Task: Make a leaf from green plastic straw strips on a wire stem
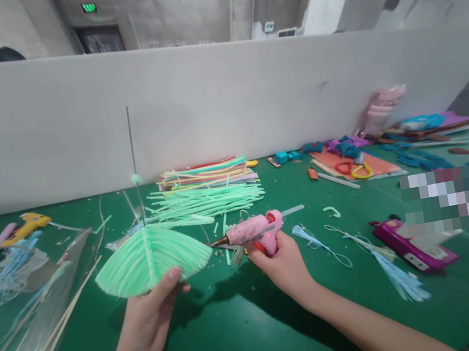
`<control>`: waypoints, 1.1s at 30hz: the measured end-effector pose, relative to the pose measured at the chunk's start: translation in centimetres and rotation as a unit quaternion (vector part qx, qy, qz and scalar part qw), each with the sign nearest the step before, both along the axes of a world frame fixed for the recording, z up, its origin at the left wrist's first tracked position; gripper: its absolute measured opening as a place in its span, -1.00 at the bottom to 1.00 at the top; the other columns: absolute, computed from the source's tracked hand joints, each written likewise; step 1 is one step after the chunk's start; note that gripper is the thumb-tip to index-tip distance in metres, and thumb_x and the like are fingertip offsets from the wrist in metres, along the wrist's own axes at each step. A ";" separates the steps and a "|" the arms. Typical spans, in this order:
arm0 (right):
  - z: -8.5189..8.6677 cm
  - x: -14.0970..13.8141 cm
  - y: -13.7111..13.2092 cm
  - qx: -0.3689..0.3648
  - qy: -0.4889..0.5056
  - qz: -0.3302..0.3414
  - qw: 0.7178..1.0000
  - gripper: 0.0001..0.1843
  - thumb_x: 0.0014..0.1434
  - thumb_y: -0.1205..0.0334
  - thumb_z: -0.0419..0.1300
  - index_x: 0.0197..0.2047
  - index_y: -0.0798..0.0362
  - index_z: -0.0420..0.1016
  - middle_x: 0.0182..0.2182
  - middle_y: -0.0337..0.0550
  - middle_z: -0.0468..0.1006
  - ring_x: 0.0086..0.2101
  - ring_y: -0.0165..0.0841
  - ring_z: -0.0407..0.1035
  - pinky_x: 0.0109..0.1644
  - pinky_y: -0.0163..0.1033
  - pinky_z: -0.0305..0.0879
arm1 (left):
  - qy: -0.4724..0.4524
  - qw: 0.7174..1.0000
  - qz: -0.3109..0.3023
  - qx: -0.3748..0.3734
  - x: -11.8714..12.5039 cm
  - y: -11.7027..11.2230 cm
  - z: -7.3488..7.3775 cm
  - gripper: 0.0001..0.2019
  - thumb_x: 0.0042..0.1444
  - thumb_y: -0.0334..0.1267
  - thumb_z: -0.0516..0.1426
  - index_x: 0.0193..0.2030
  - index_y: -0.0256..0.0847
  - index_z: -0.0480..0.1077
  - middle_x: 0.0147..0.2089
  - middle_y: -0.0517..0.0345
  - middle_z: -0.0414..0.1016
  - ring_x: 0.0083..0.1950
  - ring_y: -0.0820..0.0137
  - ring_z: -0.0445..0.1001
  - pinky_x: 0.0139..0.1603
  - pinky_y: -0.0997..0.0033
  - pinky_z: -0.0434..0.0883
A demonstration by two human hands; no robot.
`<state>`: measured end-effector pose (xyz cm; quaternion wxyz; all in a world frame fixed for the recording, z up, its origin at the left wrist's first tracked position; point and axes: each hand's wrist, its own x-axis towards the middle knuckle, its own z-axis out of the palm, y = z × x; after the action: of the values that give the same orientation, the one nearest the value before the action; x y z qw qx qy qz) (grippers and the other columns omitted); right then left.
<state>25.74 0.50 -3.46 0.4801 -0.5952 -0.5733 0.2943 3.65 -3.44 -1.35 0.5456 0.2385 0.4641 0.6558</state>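
Observation:
My left hand (158,310) pinches the lower edge of a mint-green fan made of pipe cleaners (128,267), thumb in front. A thin dark rod (132,145) rises upright from the fan's middle, with a small green tuft (136,179) partway up it. My right hand (284,263) is wrapped round the handle of a pink glue gun (248,230). Its nozzle points left and sits close to the fan's right tip; whether they touch I cannot tell. A clear glue stick (292,210) pokes out of the gun's back end.
Behind my hands lie green pipe cleaners (207,201) and a multicoloured bundle (202,174). Blue tassels (400,276) and a purple device (415,246) are on the right. A yellow glue gun (28,227) and long sticks (58,333) lie left. A grey partition (203,102) closes off the back.

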 end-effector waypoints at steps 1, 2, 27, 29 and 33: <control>0.0 0.0 0.0 0.001 0.000 0.000 1.000 -0.70 -0.07 0.07 0.22 -0.56 0.00 0.16 -0.69 -0.36 0.22 -0.64 -0.47 0.08 -0.60 -0.34 0.04 | -0.002 1.000 0.000 0.000 0.0 0.0 0.0 -0.71 -0.29 -0.38 0.43 -0.36 -0.32 0.53 -0.44 0.16 0.54 -0.41 0.39 0.51 -0.48 0.48 0.56; 0.0 0.0 0.0 0.001 0.000 0.000 1.000 -0.70 -0.07 0.07 0.22 -0.56 0.00 0.16 -0.69 -0.36 0.22 -0.64 -0.47 0.08 -0.60 -0.34 0.04 | -0.003 1.000 -0.001 0.001 0.0 0.0 0.0 -0.71 -0.29 -0.38 0.43 -0.35 -0.32 0.53 -0.43 0.16 0.54 -0.41 0.39 0.51 -0.48 0.48 0.56; 0.1 0.1 0.1 0.037 -0.002 -0.001 0.999 -0.74 -0.10 0.17 0.21 -0.57 0.01 0.15 -0.70 -0.40 0.17 -0.64 -0.51 -0.02 -0.61 -0.37 -0.04 | -0.008 1.000 -0.005 -0.008 0.2 -0.1 0.3 -0.66 -0.28 -0.40 0.44 -0.30 -0.29 0.51 -0.40 0.24 0.51 -0.40 0.43 0.49 -0.47 0.48 0.58; 0.1 0.1 0.1 0.035 0.004 0.005 0.999 -0.74 -0.10 0.17 0.20 -0.57 0.01 0.14 -0.69 -0.40 0.17 -0.64 -0.52 -0.03 -0.61 -0.37 -0.03 | -0.007 1.000 -0.006 -0.003 0.2 -0.1 0.3 -0.64 -0.28 -0.40 0.43 -0.27 -0.27 0.51 -0.39 0.25 0.51 -0.39 0.43 0.50 -0.46 0.47 0.58; 0.1 0.1 0.1 0.040 -0.002 0.006 0.999 -0.74 -0.09 0.17 0.20 -0.57 0.01 0.14 -0.69 -0.41 0.16 -0.64 -0.52 -0.04 -0.61 -0.37 -0.04 | 0.002 1.000 -0.008 0.015 0.3 0.0 0.4 -0.59 -0.25 -0.41 0.42 -0.19 -0.25 0.50 -0.35 0.24 0.51 -0.38 0.43 0.50 -0.47 0.47 0.58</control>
<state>25.80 0.57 -3.34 0.5004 -0.5727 -0.5891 0.2732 3.95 -3.45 -0.95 0.5468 0.2514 0.4532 0.6576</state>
